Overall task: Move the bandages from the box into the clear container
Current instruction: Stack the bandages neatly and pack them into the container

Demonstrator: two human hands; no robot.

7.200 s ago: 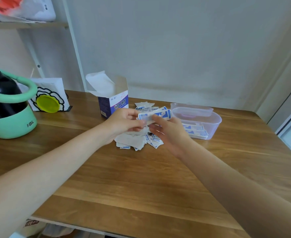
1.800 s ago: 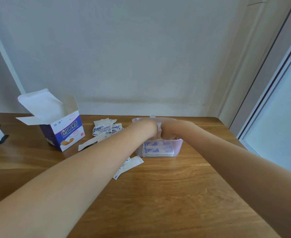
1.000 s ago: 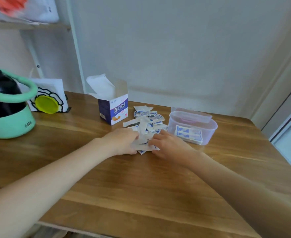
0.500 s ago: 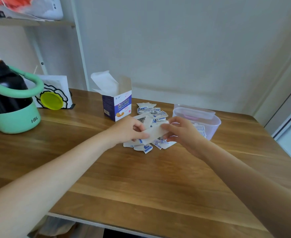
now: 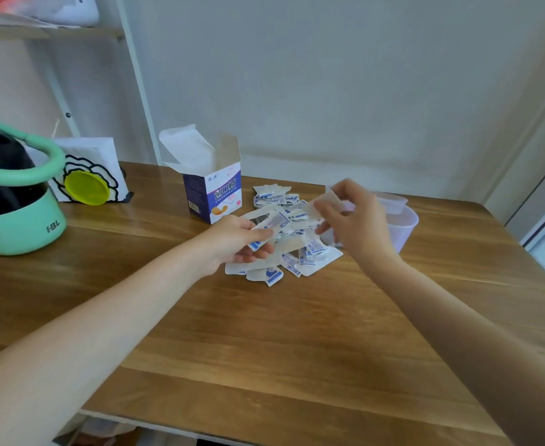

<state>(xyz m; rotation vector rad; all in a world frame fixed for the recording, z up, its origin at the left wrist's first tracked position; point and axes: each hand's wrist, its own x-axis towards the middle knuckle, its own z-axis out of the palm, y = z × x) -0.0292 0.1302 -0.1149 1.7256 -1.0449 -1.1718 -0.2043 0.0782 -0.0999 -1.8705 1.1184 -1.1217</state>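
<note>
Wooden table (image 5: 264, 342) under pale wall; my left hand (image 5: 232, 241) pinches bandages (image 5: 292, 239) from the heap at twelve o'clock; my right hand (image 5: 354, 217) pinches one at the clear container (image 5: 406, 225), one o'clock; box (image 5: 213, 196) eleven; release low, inside the rim.

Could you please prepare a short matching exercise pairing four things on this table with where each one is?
Things:
1. blue-and-white cardboard bandage box
2. clear plastic container
3. mint-green plastic holder
4. loose pile of wrapped bandages

Places:
A. far left of the table
B. behind the right hand
C. between box and container
D. flaps open, behind the left hand

Pairs: 1-D, 2-B, 3-A, 4-C
</note>
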